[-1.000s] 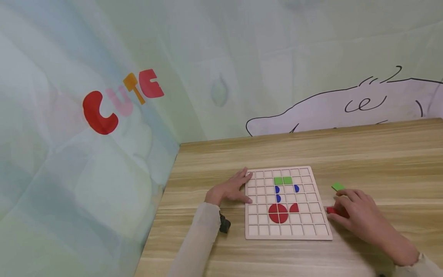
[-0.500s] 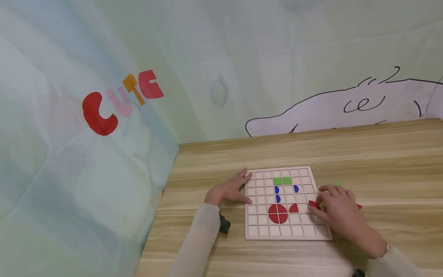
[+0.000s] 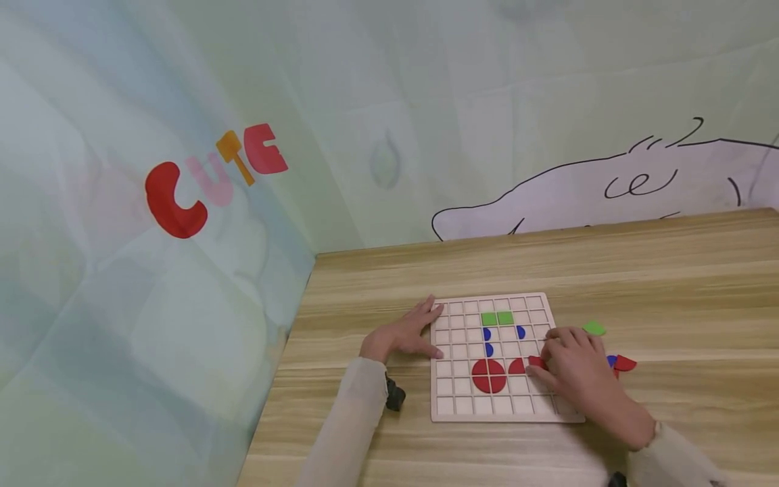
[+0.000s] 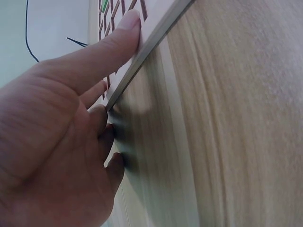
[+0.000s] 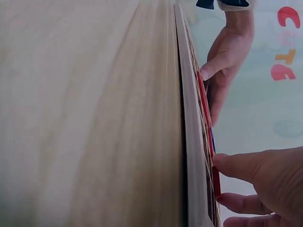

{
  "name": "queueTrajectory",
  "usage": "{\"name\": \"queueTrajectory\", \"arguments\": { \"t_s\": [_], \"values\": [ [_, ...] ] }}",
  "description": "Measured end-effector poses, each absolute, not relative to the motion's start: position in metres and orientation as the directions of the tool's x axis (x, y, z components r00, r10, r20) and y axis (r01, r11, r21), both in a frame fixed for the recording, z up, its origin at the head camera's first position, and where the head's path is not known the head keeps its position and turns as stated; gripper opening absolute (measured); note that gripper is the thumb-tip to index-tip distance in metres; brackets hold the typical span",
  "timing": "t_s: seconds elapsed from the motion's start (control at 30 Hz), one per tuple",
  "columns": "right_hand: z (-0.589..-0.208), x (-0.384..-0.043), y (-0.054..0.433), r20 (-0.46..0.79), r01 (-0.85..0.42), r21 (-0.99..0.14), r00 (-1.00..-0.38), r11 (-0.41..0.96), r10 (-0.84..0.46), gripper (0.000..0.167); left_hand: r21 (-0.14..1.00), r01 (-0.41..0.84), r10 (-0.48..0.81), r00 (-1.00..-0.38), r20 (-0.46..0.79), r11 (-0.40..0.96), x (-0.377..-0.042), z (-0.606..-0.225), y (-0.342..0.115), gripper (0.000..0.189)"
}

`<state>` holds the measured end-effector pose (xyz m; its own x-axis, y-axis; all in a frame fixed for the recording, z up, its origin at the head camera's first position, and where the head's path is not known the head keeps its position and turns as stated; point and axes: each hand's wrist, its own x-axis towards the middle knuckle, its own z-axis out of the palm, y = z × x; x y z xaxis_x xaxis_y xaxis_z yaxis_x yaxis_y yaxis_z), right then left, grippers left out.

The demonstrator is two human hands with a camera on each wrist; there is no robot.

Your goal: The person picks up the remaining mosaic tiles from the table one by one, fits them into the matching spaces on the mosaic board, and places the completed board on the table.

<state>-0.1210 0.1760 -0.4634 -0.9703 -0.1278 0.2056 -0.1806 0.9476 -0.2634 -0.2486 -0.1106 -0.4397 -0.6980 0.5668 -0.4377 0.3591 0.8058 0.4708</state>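
Right fingers [image 5: 242, 204] pinch a flat red piece [image 3: 536, 362] over a gridded board [image 3: 464, 404].

The right hand [image 3: 575, 368] pinches one red piece [image 3: 536, 362]; leftward, one board [image 3: 445, 387] bears two green squares [image 3: 489, 318], three blue half-discs [image 3: 521, 332], five red quarter-discs [image 3: 497, 383]; past its knuckles, one green piece [image 3: 594, 329], one blue piece [image 3: 611, 362], at least one loose red piece [image 3: 625, 364].

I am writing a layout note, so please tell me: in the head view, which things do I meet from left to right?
CUTE lettering → left hand → red circle of pieces → single red quarter piece → held red piece → right hand → loose red piece.
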Motion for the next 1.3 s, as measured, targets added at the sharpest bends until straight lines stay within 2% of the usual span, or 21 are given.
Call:
{"name": "queueTrajectory", "arguments": {
  "t_s": [0.27,0.63,0.87,1.07,1.3],
  "values": [
    [-0.465,-0.119,0.174,0.222,-0.209,-0.272,-0.963,0.939,-0.15,0.029,0.487,0.347,0.567,-0.698,-0.436,0.802,-0.249,-0.441,-0.11,0.095],
    [-0.463,-0.117,0.175,0.26,-0.246,-0.321,-0.952,0.915,-0.165,0.007,0.482,0.347,0.564,-0.701,-0.436,0.804,-0.249,-0.439,-0.109,0.094],
    [-0.463,-0.116,0.176,0.268,-0.261,-0.328,-0.947,0.908,-0.176,0.012,0.485,0.34,0.561,-0.702,-0.439,0.805,-0.249,-0.44,-0.109,0.094],
    [-0.461,-0.115,0.178,0.255,-0.253,-0.336,-0.952,0.907,-0.171,0.008,0.492,0.336,0.563,-0.696,-0.445,0.803,-0.249,-0.439,-0.11,0.094],
    [-0.455,-0.113,0.198,0.352,-0.274,-0.349,-0.925,0.896,-0.146,0.014,0.483,0.332,0.555,-0.7,-0.45,0.81,-0.248,-0.439,-0.111,0.094]
  ]
}}
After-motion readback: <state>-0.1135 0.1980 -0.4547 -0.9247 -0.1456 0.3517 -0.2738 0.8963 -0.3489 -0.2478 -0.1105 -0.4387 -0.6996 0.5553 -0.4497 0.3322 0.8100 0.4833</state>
